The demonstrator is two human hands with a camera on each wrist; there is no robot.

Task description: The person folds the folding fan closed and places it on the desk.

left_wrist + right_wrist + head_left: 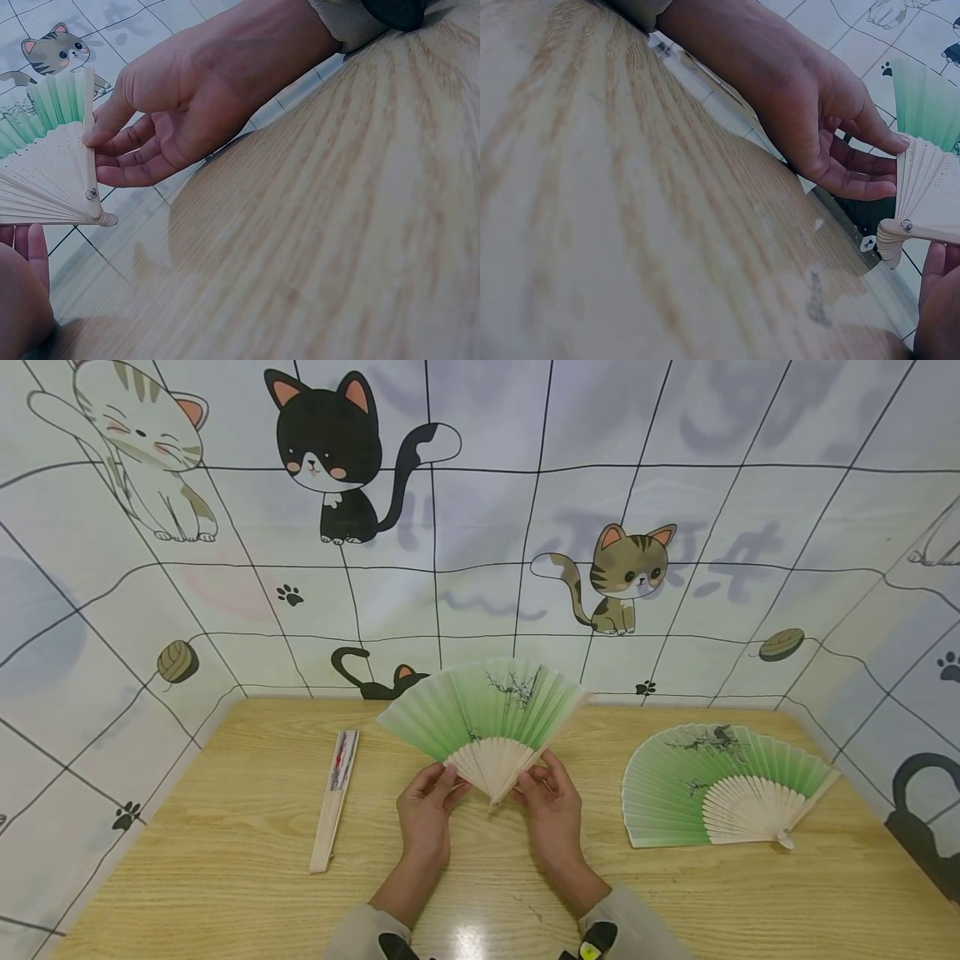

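Observation:
A green folding fan (491,710) with pale ribs and a dark blossom-branch print is spread wide above the middle of the table. My left hand (429,806) pinches its left outer rib between thumb and fingers. On the opposite side, my right hand (553,806) pinches the right outer rib. Both wrist views show the thumb pressed on the rib near the pivot, as with the left hand (176,105) and the right hand (825,127). The pivot end points down toward me, between the two hands.
A second green folding fan (667,785) lies spread on the table at the right. At the left lies a closed folding fan (334,802), lengthwise. The wooden table (247,827) meets a cat-printed cloth backdrop (480,527) at the back and sides.

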